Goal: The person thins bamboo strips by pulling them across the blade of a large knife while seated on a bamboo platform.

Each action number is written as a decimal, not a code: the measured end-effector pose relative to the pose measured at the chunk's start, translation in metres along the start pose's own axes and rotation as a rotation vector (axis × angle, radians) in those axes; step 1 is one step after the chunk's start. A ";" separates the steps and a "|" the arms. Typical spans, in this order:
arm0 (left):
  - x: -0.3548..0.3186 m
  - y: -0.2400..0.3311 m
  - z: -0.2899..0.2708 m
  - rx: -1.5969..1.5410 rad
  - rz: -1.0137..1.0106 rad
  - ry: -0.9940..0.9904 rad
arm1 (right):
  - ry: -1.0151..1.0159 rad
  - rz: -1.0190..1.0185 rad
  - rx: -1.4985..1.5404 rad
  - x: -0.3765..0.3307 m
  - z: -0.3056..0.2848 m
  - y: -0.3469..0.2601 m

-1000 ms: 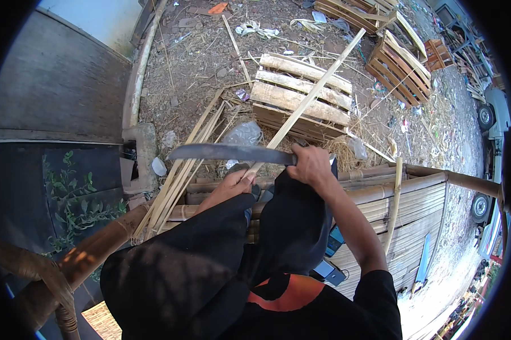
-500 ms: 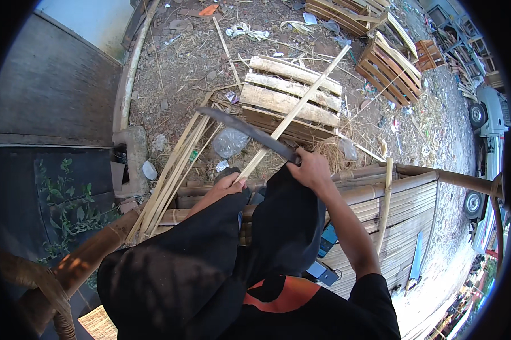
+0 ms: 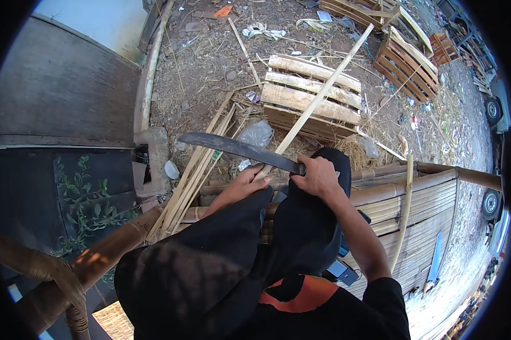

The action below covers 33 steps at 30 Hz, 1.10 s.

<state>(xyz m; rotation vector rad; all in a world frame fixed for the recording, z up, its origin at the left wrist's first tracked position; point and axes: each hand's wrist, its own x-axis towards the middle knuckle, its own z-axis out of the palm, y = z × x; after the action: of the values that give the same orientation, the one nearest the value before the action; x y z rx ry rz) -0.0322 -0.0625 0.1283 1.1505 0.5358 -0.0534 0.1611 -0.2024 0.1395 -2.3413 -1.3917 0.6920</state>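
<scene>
My left hand (image 3: 248, 184) is closed around the near end of a long pale bamboo strip (image 3: 318, 96), which slants away to the upper right over a wooden crate. In my right hand (image 3: 315, 177) is the handle of a machete (image 3: 241, 148), its dark curved blade pointing left. The blade crosses the strip just beyond my left hand; whether its edge bites into the strip I cannot tell. My right hand is beside my raised right knee. The machete's handle is mostly hidden by my fingers.
Several bamboo strips (image 3: 196, 167) lean in a bundle at left. A slatted wooden crate (image 3: 312, 99) lies ahead, with another crate (image 3: 405, 65) farther right. Bamboo slats (image 3: 420, 215) form a platform at right, where a blue-handled tool (image 3: 435, 258) lies. A plastic bag (image 3: 255, 134) is on the littered ground.
The machete has come nearer along the strip toward my left hand, its blade now lying flatter. My right knee has shifted right, and the whole view has swung slightly left.
</scene>
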 end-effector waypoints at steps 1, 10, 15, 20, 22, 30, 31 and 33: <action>0.003 -0.001 -0.002 0.008 0.005 0.005 | 0.004 0.008 0.036 -0.002 -0.001 -0.005; 0.011 -0.005 0.002 -0.079 -0.144 0.047 | 0.026 -0.054 0.065 -0.003 0.002 -0.032; 0.006 -0.005 0.004 -0.038 -0.158 0.090 | 0.041 -0.091 0.040 0.003 0.008 -0.033; 0.000 0.010 0.009 0.289 -0.218 0.114 | -0.043 -0.089 -0.161 0.021 0.007 -0.022; 0.000 0.017 0.011 0.273 -0.202 0.125 | -0.037 -0.103 -0.183 0.025 0.007 -0.018; 0.004 0.002 -0.002 0.097 -0.115 0.129 | -0.021 -0.081 -0.214 0.038 0.008 -0.011; 0.003 0.007 -0.001 0.066 -0.108 0.108 | -0.003 -0.052 -0.229 0.039 0.007 -0.005; -0.001 0.009 -0.003 -0.002 -0.095 0.065 | 0.031 0.006 -0.257 0.042 0.002 0.009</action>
<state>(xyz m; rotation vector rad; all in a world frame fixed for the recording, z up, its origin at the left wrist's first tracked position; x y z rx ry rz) -0.0313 -0.0567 0.1359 1.1279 0.6478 -0.0974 0.1836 -0.1699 0.1236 -2.5386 -1.5406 0.5003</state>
